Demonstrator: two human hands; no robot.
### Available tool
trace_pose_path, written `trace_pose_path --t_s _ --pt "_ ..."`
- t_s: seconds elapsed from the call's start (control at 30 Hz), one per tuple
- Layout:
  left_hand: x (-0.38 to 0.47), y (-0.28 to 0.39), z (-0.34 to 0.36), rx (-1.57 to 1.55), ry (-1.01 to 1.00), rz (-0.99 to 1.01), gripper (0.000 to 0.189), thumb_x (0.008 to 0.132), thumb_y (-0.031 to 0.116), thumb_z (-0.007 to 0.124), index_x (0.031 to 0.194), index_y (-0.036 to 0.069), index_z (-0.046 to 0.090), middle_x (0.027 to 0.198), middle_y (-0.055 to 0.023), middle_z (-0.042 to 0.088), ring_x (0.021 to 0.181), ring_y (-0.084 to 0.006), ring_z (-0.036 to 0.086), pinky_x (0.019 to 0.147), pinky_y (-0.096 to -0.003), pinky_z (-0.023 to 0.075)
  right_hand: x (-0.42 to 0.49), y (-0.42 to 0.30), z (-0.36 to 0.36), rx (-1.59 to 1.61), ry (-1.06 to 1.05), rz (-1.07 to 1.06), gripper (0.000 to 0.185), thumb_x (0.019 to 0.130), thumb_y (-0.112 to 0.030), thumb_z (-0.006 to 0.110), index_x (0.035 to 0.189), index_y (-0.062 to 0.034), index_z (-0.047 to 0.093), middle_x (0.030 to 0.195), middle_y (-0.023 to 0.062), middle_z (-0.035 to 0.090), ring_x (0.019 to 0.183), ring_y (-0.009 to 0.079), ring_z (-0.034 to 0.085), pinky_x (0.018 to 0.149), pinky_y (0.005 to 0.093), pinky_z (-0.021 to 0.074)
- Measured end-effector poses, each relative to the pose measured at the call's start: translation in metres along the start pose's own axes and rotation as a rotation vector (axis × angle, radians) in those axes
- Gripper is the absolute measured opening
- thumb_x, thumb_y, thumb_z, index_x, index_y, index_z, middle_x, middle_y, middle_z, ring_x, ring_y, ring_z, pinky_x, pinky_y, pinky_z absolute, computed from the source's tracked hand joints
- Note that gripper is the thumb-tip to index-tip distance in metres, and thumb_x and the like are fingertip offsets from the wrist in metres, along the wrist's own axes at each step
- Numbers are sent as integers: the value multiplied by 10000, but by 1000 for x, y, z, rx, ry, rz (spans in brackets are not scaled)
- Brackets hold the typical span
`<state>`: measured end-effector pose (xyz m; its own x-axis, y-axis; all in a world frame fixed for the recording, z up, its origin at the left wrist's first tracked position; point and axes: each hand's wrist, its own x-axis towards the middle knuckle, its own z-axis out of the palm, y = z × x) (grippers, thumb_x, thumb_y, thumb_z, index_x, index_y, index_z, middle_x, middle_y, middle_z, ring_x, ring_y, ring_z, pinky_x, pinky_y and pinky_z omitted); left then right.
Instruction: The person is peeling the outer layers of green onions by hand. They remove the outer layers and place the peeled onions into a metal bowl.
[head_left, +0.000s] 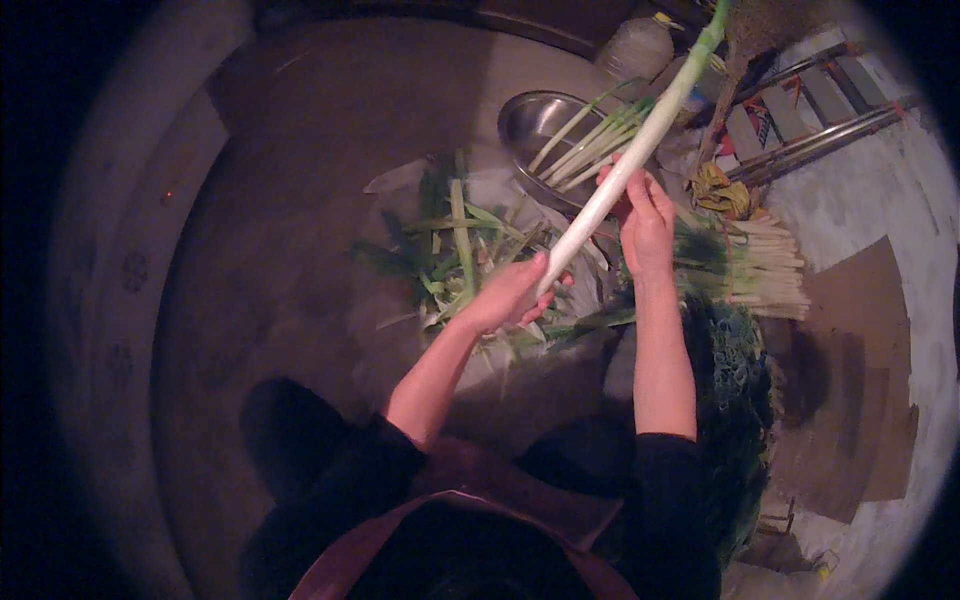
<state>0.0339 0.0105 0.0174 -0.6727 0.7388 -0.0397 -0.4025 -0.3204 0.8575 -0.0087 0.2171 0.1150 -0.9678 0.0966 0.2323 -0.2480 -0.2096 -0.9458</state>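
Note:
A long, thick Welsh onion stalk (608, 193), white below and green at its upper end, slants up to the right in front of me. My left hand (517, 294) is closed around its lower white end, and that tip is hidden in the palm. Higher up, the fingers of my right hand (645, 223) rest against the white shaft, partly behind it. Beyond the stalk, a steel basin (517, 124) holds several peeled onion stalks (581, 150). Below my hands lies a pile of stripped green leaves and peelings (461, 244) on the floor.
Bundled onions (769, 266) lie to the right, white ends outward. A dark green leafy heap (731, 390) is beside my right arm. Flattened cardboard (855, 360) covers floor at far right. A metal ladder-like frame (825, 135), a broom (724, 112) and a plastic jug (637, 49) are farther back.

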Motion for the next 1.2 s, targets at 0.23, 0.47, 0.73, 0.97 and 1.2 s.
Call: trace_pose_path --t_s 0.23,0.47,0.73,0.97,1.2 --pt "2 -2 13 -136 63 20 620 1089 557 293 1202 45 625 682 5 536 450 -84 412 444 -243 327 -33 1 14 -276 -45 34 309 987 -201 693 1196 25 673 1025 47 718 908 112 676 758 278 588" --pt "11 -12 9 -52 121 96 642 1067 581 365 1200 -1 603 660 -24 520 431 -103 401 420 -252 329 -37 -13 9 -304 -123 121 270 953 -105 716 1181 36 683 1023 37 714 877 84 657 770 260 560" --pt "17 -24 6 47 212 105 607 1073 562 372 1174 15 612 684 -26 536 468 -102 424 439 -248 328 -37 -11 2 -286 -128 153 262 937 -29 685 1193 26 685 968 14 706 856 64 634 759 234 515" --pt "20 -36 1 312 368 227 492 1063 538 418 935 84 560 750 -23 564 610 -115 511 539 -272 393 -36 2 -1 -369 -53 187 263 927 -25 687 1181 44 680 912 41 710 777 84 650 711 240 543" --pt "22 -29 2 587 512 385 359 1009 378 614 1095 35 555 826 -86 639 720 -167 600 667 -339 498 -33 10 2 -316 -5 140 158 920 -4 678 1072 38 678 921 59 713 781 100 664 718 255 562"
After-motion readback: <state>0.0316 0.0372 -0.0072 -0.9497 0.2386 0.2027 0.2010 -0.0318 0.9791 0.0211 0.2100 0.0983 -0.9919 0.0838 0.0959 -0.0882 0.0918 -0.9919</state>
